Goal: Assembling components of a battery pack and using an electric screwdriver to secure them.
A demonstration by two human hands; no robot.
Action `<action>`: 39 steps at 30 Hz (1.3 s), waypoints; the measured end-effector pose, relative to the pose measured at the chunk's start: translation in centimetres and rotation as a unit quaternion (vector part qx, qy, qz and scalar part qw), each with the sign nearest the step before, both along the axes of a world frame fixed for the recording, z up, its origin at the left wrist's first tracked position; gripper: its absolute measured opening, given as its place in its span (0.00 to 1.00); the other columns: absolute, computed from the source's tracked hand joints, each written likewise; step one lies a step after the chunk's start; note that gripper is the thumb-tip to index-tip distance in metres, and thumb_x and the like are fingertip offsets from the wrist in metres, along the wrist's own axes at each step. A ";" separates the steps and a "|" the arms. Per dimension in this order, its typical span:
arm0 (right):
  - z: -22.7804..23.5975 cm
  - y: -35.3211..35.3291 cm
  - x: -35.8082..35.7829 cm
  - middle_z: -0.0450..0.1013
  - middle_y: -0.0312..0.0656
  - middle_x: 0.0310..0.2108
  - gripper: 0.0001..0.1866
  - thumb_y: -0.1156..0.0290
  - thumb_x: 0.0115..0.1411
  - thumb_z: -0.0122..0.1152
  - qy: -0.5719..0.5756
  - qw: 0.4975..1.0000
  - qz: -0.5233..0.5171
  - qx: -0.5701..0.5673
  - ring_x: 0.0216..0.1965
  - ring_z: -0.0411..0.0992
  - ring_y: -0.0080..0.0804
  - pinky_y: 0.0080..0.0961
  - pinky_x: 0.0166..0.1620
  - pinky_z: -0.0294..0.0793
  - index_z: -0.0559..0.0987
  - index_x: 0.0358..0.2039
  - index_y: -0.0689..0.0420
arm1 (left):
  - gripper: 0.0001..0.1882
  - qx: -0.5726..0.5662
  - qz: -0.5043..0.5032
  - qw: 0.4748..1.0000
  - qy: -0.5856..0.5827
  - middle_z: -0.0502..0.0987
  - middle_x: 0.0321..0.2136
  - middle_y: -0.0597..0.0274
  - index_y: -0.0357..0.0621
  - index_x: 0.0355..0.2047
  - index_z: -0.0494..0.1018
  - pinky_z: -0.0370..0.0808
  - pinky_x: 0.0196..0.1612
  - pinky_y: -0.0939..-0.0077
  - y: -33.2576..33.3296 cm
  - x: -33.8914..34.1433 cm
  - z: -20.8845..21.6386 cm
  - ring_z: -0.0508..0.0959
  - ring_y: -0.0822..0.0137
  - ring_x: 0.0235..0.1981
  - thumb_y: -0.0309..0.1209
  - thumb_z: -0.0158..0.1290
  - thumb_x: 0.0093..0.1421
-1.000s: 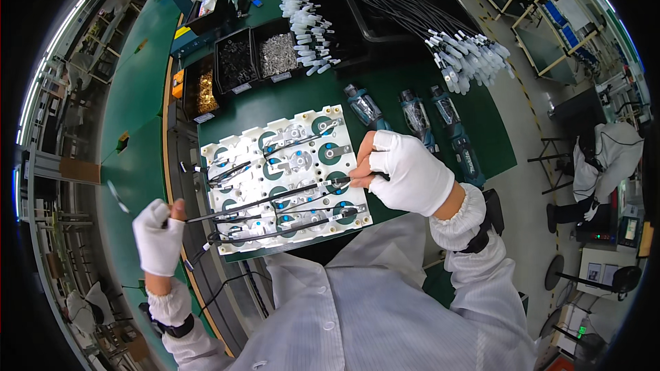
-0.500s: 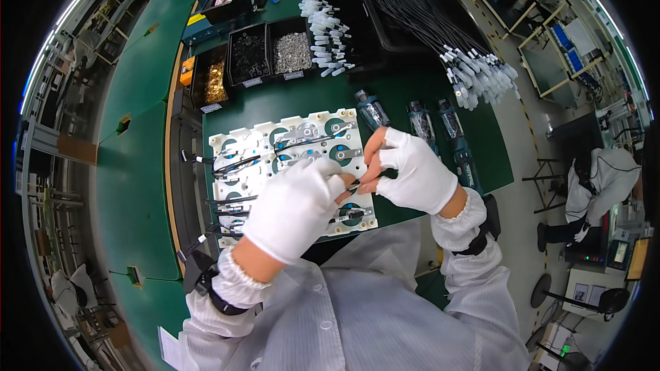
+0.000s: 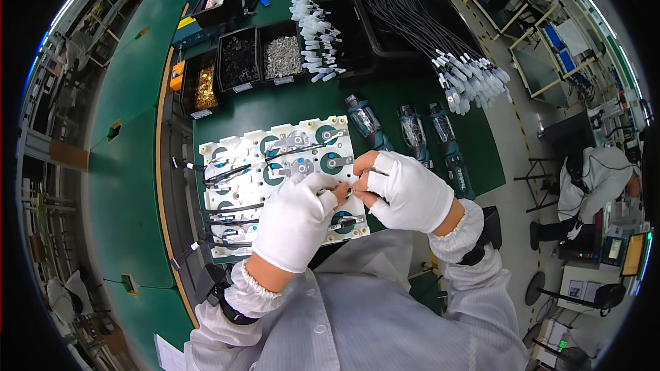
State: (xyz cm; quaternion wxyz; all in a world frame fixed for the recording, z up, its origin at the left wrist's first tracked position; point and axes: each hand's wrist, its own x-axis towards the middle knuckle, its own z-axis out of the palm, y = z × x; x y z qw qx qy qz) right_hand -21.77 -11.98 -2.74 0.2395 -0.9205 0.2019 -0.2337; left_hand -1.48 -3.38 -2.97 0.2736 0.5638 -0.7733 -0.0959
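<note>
A white plastic plate [image 3: 317, 165] with round holes, flat metal terminals and black cables [image 3: 228, 174] lies on the green table. My left hand [image 3: 292, 220], in a white glove with bare fingertips, is over its near right part, thumb and fingers pinched. From the right, my right hand [image 3: 412, 194], gloved the same way, meets it at the plate's right edge with its fingers closed together. Whatever sits between the fingertips is too small and covered to name. A black cable end with a metal lug [image 3: 346, 222] rests on the plate just below the hands.
Teal cordless screwdrivers [image 3: 414, 130] lie beyond my right hand. Behind the plate stand bins of brass parts [image 3: 205, 89], black parts [image 3: 239, 60] and silver hardware [image 3: 282, 57]. White-capped cables [image 3: 320, 41] hang over a bin; a large black tray [image 3: 375, 24] holds long black cables.
The fingers of my right hand have come down and closer to my left fingertips. The whole view has shifted slightly, with the plate now a little lower and further left.
</note>
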 end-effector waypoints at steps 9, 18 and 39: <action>-1.2 -0.6 -0.3 0.74 0.41 0.38 0.07 0.80 0.51 0.69 -0.059 0.996 0.007 0.069 0.34 0.78 0.41 0.31 0.39 0.79 0.79 0.31 0.61 | 0.06 -0.004 0.011 1.000 0.007 0.82 0.37 0.64 0.44 0.32 0.81 0.79 0.37 0.64 0.0 -0.2 -0.3 0.80 0.56 0.35 0.26 0.65 0.53; 0.4 -0.7 0.6 0.75 0.42 0.39 0.09 0.73 0.53 0.70 0.034 0.999 -0.005 -0.003 0.36 0.77 0.44 0.33 0.40 0.78 0.79 0.32 0.59 | 0.06 -0.012 -0.003 1.000 0.012 0.82 0.37 0.64 0.45 0.32 0.80 0.79 0.36 0.64 0.0 0.2 -0.7 0.80 0.56 0.34 0.27 0.65 0.53; -7.9 -0.4 0.8 0.78 0.53 0.42 0.28 0.54 0.48 0.73 0.338 0.825 -0.417 0.180 0.43 0.79 0.53 0.43 0.49 0.79 0.78 0.42 0.62 | 0.04 -0.013 0.009 1.000 -0.014 0.80 0.36 0.67 0.44 0.27 0.78 0.78 0.33 0.65 0.2 0.6 -1.1 0.78 0.59 0.33 0.27 0.64 0.54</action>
